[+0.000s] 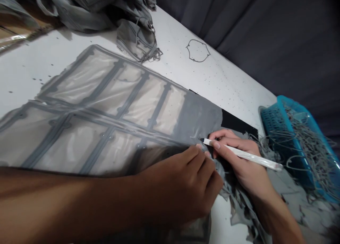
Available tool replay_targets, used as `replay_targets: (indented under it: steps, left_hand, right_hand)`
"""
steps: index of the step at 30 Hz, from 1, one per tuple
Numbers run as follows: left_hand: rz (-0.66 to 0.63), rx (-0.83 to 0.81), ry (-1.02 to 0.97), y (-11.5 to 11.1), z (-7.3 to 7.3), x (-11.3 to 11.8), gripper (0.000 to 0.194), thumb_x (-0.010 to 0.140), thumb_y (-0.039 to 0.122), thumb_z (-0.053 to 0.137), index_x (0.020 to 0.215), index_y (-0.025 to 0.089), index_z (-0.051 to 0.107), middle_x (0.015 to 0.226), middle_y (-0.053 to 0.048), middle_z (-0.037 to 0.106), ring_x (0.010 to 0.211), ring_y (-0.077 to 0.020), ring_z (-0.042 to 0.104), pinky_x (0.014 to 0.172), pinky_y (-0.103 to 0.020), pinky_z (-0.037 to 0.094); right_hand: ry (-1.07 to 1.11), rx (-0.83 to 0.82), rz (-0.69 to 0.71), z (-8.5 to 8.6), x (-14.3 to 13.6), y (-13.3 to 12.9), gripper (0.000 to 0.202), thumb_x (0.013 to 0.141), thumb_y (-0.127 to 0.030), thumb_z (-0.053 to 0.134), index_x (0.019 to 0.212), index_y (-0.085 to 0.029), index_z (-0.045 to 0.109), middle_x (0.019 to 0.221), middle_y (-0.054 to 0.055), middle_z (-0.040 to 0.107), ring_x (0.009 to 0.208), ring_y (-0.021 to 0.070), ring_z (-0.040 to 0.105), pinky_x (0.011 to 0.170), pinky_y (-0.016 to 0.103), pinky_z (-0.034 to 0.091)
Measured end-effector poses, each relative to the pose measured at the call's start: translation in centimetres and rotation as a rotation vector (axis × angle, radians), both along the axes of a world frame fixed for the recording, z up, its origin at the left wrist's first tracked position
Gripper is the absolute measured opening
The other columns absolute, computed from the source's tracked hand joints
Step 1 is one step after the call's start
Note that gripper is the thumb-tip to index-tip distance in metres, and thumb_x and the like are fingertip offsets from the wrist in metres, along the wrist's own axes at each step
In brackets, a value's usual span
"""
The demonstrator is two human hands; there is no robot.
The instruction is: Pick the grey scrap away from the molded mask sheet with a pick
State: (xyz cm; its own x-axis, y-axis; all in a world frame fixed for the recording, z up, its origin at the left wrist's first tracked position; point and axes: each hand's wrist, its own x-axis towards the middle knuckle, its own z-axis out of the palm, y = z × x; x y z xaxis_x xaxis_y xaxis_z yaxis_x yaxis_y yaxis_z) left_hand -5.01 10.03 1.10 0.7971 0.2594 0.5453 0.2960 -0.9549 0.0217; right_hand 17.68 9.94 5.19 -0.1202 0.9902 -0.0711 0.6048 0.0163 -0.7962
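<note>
A large grey sheet with clear film panels (202, 112) lies on the white table, its panels divided by grey strips. My right hand (244, 155) grips a slim white pen-like tool (247, 155), whose dark tip points at the sheet's plain grey end. Beside that tip, my left hand (188, 176) is closed with its fingertips together at the sheet's surface. Whatever those fingers pinch is hidden behind the knuckles. Torn grey scraps (239, 208) hang below and between my hands.
A blue plastic basket (289, 120) full of thin grey offcuts stands at the right. Crumpled grey pieces (138, 40) lie at the back. A thin grey outline ring (198, 50) and small dark specks are on the white table (175, 42). Dark curtain (252, 34) hangs behind.
</note>
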Motion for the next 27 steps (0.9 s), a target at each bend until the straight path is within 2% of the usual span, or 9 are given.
replay_targets:
  steps: [8, 13, 18, 21, 23, 25, 27]
  left_hand:
    - [-0.008, -0.006, 0.040, 0.2, 0.4, -0.2, 0.036, 0.106, 0.031, 0.049, 0.117, 0.010, 0.076, 0.113, -0.021, 0.082, 0.098, -0.0312, 0.076, 0.104, -0.046, 0.058]
    - [-0.014, -0.013, 0.071, 0.2, 0.6, -0.3, 0.036, 0.108, 0.032, 0.050, 0.119, 0.009, 0.075, 0.117, -0.022, 0.081, 0.100, -0.0304, 0.076, 0.106, -0.044, 0.057]
    - [-0.037, 0.030, 0.125, 0.5, 1.1, -0.7, 0.038, 0.109, 0.038, 0.051, 0.120, 0.009, 0.073, 0.116, -0.022, 0.080, 0.103, -0.0318, 0.075, 0.103, -0.044, 0.056]
    - [-0.093, 0.006, 0.090, 1.6, 1.9, -1.0, 0.030, 0.107, 0.034, 0.051, 0.110, 0.014, 0.073, 0.103, -0.014, 0.080, 0.090, -0.0282, 0.073, 0.092, -0.044, 0.056]
    - [-0.075, -0.070, 0.040, 3.0, 2.5, -1.4, 0.022, 0.105, 0.028, 0.052, 0.101, 0.017, 0.071, 0.089, -0.007, 0.075, 0.080, -0.0244, 0.069, 0.085, -0.042, 0.054]
    - [-0.001, -0.184, 0.044, 4.7, 3.1, -1.6, 0.021, 0.105, 0.022, 0.050, 0.099, 0.018, 0.069, 0.085, -0.005, 0.073, 0.079, -0.0228, 0.067, 0.083, -0.040, 0.051]
    - [0.019, -0.311, 0.092, 6.3, 3.4, -1.6, 0.023, 0.108, 0.022, 0.048, 0.108, 0.017, 0.070, 0.091, -0.006, 0.076, 0.084, -0.0229, 0.069, 0.085, -0.040, 0.051]
  right_hand:
    - [-0.018, 0.071, 0.010, -0.2, 0.4, -0.3, 0.037, 0.106, -0.042, 0.076, 0.073, -0.024, 0.079, 0.096, 0.008, 0.081, 0.089, 0.0251, 0.074, 0.083, 0.037, 0.057]
    - [-0.037, 0.116, -0.065, -0.7, 0.6, -0.5, 0.022, 0.102, -0.043, 0.081, 0.089, -0.026, 0.081, 0.098, 0.007, 0.082, 0.090, 0.0264, 0.076, 0.079, 0.035, 0.060]
    - [-0.015, 0.173, -0.038, -1.2, 1.0, -0.3, 0.017, 0.099, -0.041, 0.086, 0.091, -0.027, 0.085, 0.099, 0.007, 0.084, 0.092, 0.0264, 0.078, 0.079, 0.035, 0.061]
    - [0.051, 0.208, 0.001, -1.4, 1.4, 0.0, 0.015, 0.098, -0.041, 0.088, 0.092, -0.027, 0.090, 0.097, 0.007, 0.084, 0.092, 0.0259, 0.079, 0.084, 0.036, 0.062]
    - [0.111, 0.204, 0.028, -1.6, 1.5, 0.1, 0.018, 0.098, -0.044, 0.088, 0.092, -0.027, 0.092, 0.094, 0.008, 0.083, 0.089, 0.0252, 0.079, 0.083, 0.036, 0.061]
    - [0.162, 0.186, 0.045, -1.7, 1.7, 0.2, 0.022, 0.097, -0.047, 0.089, 0.092, -0.026, 0.093, 0.095, 0.009, 0.083, 0.087, 0.0247, 0.078, 0.080, 0.035, 0.061]
    - [0.192, 0.166, 0.057, -1.8, 1.7, 0.3, 0.025, 0.096, -0.050, 0.089, 0.093, -0.025, 0.094, 0.096, 0.009, 0.082, 0.087, 0.0244, 0.077, 0.078, 0.035, 0.060]
